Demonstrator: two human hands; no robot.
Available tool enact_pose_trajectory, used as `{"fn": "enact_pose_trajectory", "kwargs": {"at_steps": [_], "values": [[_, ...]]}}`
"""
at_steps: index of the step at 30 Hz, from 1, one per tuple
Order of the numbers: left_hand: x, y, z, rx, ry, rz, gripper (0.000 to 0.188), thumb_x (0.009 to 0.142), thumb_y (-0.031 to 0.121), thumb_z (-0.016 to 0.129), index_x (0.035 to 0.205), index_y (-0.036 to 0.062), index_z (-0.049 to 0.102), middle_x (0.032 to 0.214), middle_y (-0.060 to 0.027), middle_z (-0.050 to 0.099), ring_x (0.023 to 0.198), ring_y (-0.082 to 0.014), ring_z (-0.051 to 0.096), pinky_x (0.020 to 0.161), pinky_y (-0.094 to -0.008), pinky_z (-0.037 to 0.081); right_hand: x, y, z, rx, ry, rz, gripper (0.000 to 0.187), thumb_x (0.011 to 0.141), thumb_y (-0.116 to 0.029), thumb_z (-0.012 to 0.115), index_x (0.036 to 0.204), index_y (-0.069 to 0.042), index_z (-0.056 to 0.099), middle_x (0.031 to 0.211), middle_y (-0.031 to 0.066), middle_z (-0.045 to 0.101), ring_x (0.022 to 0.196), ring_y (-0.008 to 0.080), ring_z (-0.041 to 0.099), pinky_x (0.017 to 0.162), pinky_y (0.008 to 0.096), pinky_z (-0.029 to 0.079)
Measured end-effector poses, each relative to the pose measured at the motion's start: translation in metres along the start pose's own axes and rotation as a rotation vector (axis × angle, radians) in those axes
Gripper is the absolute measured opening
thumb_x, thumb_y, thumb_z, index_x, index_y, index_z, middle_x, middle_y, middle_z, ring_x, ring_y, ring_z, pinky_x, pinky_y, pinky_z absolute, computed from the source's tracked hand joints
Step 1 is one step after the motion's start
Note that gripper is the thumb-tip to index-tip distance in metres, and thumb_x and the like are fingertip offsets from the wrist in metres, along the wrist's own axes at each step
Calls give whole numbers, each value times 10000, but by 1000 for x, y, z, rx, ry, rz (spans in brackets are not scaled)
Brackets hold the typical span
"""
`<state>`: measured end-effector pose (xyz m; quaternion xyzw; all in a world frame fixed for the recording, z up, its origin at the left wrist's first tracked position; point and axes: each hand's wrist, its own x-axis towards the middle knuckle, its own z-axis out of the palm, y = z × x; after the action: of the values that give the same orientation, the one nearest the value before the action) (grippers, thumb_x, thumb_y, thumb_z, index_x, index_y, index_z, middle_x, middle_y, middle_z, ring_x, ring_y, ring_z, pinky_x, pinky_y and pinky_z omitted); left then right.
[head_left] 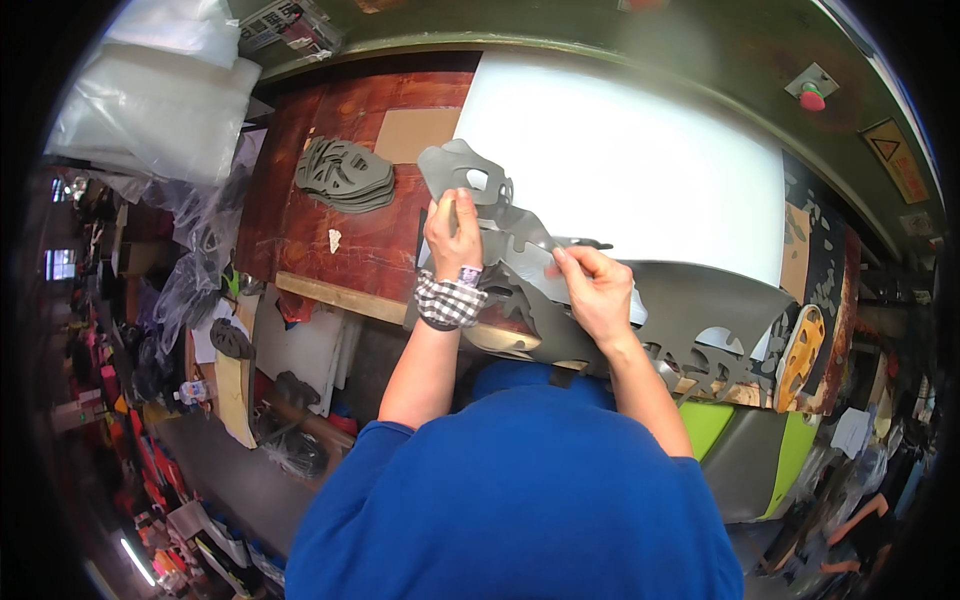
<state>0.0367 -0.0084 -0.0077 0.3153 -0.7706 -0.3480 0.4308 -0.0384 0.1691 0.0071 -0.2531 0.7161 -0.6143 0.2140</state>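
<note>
A thin grey sheet (pixel 715 300) full of cut-out holes lies across the front of the bench and droops over its near edge. My left hand (pixel 455 238), with a checked band at the wrist, is closed on a raised strip of this sheet, whose upper end stands above my fingers. To the right, my right hand (pixel 598 290) pinches the same strip with thumb and forefinger. A stack of grey cut pieces with slots (pixel 345 178) rests on the red-brown bench top at the left.
A large white board (pixel 630 165) covers the middle of the bench (pixel 300 235). An orange cutting die (pixel 800 345) stands at the right edge. Brown cardboard (pixel 415 135) lies behind the stack. A green machine beam with a red button (pixel 811 97) spans the back. Clear plastic bags (pixel 150 110) hang far left.
</note>
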Motion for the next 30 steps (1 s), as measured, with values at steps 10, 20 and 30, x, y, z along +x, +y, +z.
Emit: {"fn": "enact_pose_trajectory", "kwargs": {"at_steps": [10, 20, 30], "values": [[0, 22, -14, -148, -193, 110, 342, 952, 155, 546, 680, -47, 596, 787, -176, 601, 631, -283, 580, 564, -355, 436, 44, -52, -2, -472, 60, -765, 374, 776, -163, 738, 1083, 22, 633, 1050, 185, 633, 926, 302, 651, 741, 384, 519], [11, -28, 8, 190, 87, -152, 322, 919, 230, 551, 757, -13, 685, 787, -209, 647, 703, -382, 621, 629, -454, 472, 10, -23, 55, -372, -100, -260, 290, 860, -193, 643, 688, -41, 467, 557, 211, 482, 533, 413, 523, 477, 441, 399], [15, -31, 21, 623, 27, -186, 350, 894, 296, 560, 690, 40, 685, 800, -168, 644, 730, -380, 630, 655, -488, 498, -29, -32, 50, -401, -124, -442, 302, 841, -80, 657, 640, -49, 435, 501, 157, 467, 426, 341, 491, 401, 383, 364]]}}
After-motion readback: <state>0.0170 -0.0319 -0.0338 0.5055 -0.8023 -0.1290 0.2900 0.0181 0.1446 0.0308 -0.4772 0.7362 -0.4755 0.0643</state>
